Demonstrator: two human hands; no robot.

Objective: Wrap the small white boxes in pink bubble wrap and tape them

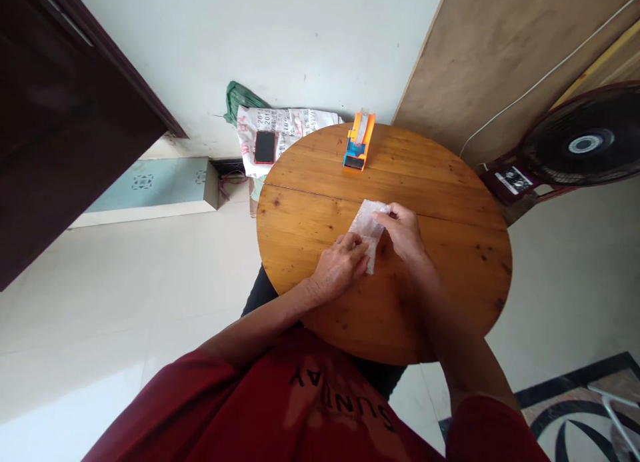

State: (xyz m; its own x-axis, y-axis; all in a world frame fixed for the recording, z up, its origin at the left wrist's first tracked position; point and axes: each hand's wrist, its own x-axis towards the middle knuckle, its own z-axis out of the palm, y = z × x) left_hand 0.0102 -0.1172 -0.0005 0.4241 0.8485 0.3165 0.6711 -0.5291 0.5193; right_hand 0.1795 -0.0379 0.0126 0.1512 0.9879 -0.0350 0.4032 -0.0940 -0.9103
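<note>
A small bundle of bubble wrap (369, 229) lies on the round wooden table, slightly slanted, with both my hands on it. My left hand (342, 265) has its fingers curled over the near left part of the wrap. My right hand (403, 230) pinches the far right edge between thumb and fingers. Whatever the wrap may hold inside cannot be made out. Beyond the bundle, toward the far edge, stands an orange and blue tape dispenser (359, 141) with a roll of clear tape in it.
The round table (460, 262) stands close to the wall. Behind it a phone (265, 147) with a red edge rests on a white printed sack (300, 122). A dark fan (585, 142) is at the right, and a pale blue-topped box (165, 182) at the left.
</note>
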